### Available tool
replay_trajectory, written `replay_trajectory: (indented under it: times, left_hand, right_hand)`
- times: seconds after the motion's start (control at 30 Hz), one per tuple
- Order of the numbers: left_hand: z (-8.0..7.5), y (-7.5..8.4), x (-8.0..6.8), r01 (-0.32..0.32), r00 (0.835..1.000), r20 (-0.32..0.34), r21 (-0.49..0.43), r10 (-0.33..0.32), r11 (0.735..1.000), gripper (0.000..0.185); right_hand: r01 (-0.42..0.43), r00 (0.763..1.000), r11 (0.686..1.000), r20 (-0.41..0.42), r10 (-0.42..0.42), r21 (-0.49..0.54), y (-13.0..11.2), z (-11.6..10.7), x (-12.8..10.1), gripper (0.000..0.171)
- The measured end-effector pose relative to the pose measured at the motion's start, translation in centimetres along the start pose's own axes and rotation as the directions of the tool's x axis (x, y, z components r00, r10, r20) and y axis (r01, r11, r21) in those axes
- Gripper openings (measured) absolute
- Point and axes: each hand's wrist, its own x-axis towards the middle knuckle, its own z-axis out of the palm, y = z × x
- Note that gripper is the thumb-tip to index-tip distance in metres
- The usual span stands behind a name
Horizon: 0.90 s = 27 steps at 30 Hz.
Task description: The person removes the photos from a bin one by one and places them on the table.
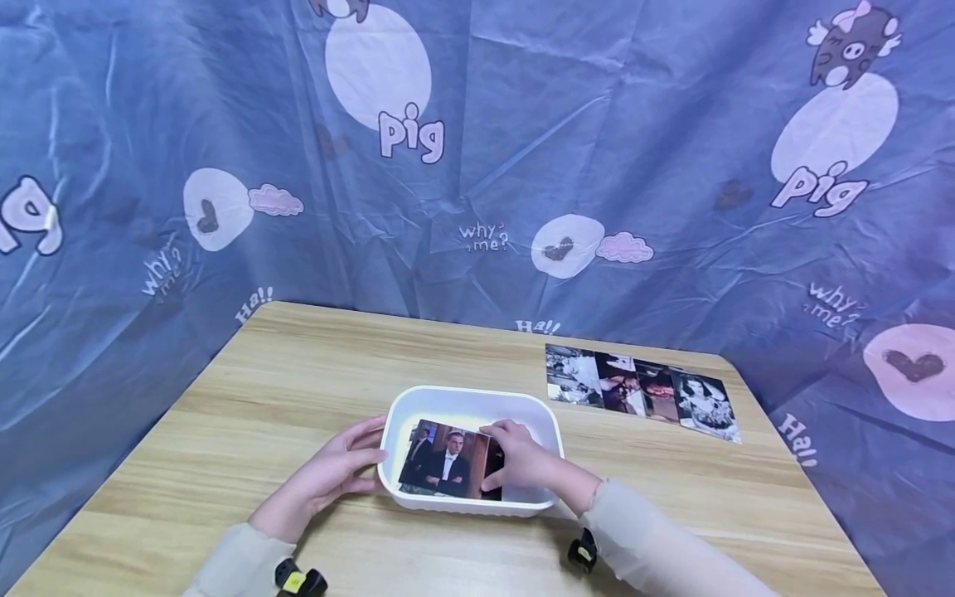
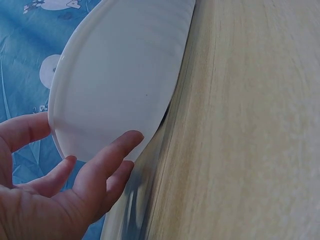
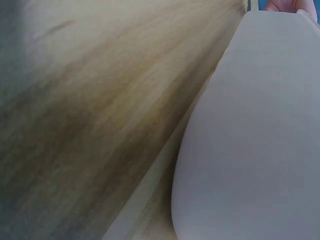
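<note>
A white plastic bin [image 1: 470, 504] stands on the table, with a small stack of photo cards in it. The top photo card [image 1: 451, 468] shows a figure in a dark suit with folded arms. Reaching into the bin, my right hand [image 1: 522, 460] grips this card near its right end, thumb at the lower edge and fingers at the upper. My left hand [image 1: 339, 464] touches the bin's left end. In the left wrist view, its thumb meets the rim and its fingers [image 2: 107, 160] lie loosely along the outer wall. The right wrist view shows the bin's outer wall, not the cards.
Several photo cards [image 1: 642, 390] lie in an overlapping row at the back right of the wooden table [image 1: 313, 356]. A blue printed cloth [image 1: 462, 182] hangs behind and around the table. Dark wrist devices [image 1: 298, 580] sit at both sleeves.
</note>
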Motion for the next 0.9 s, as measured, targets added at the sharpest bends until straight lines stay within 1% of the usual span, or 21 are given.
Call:
replay_trajectory:
  times: [0.1, 0.2, 0.37, 0.5, 0.6, 0.77, 0.9]
  left_hand:
    - [0.00, -0.01, 0.00, 0.000, 1.000, 0.001, 0.001, 0.000, 1.000, 0.076]
    - [0.01, -0.04, 0.00, 0.002, 1.000, -0.002, 0.000, -0.002, 1.000, 0.076]
    - [0.01, -0.07, 0.03, 0.003, 1.000, 0.000, 0.001, -0.003, 1.000, 0.076]
    - [-0.02, -0.11, 0.07, 0.001, 1.000, 0.001, 0.000, -0.001, 1.000, 0.076]
    - [-0.07, -0.14, 0.10, 0.000, 1.000, 0.003, -0.001, 0.000, 1.000, 0.075]
    - [-0.12, -0.11, 0.08, 0.001, 1.000, 0.011, -0.002, -0.001, 1.000, 0.075]
    - [-0.16, -0.05, 0.10, 0.000, 1.000, 0.017, -0.002, 0.000, 1.000, 0.075]
  right_hand:
    - [0.019, 1.000, 0.996, -0.014, -0.020, -0.092, -0.13, 0.18, 0.01, 0.083]
    - [0.027, 0.999, 0.990, -0.029, -0.031, -0.137, -0.09, 0.38, 0.14, 0.082]
    - [-0.021, 0.999, 0.992, -0.051, 0.015, -0.125, -0.14, 0.50, 0.24, 0.078]
    - [-0.022, 0.997, 0.992, -0.077, 0.012, -0.124, -0.21, 0.39, 0.28, 0.072]
    - [-0.020, 0.995, 0.995, -0.098, 0.010, -0.101, -0.02, 0.38, 0.45, 0.068]
    - [-0.063, 0.988, 0.996, -0.144, 0.054, -0.057, 0.19, 0.38, 0.64, 0.061]
    - [-0.075, 0.983, 0.996, -0.170, 0.065, -0.053, 0.22, 0.25, 0.73, 0.057]
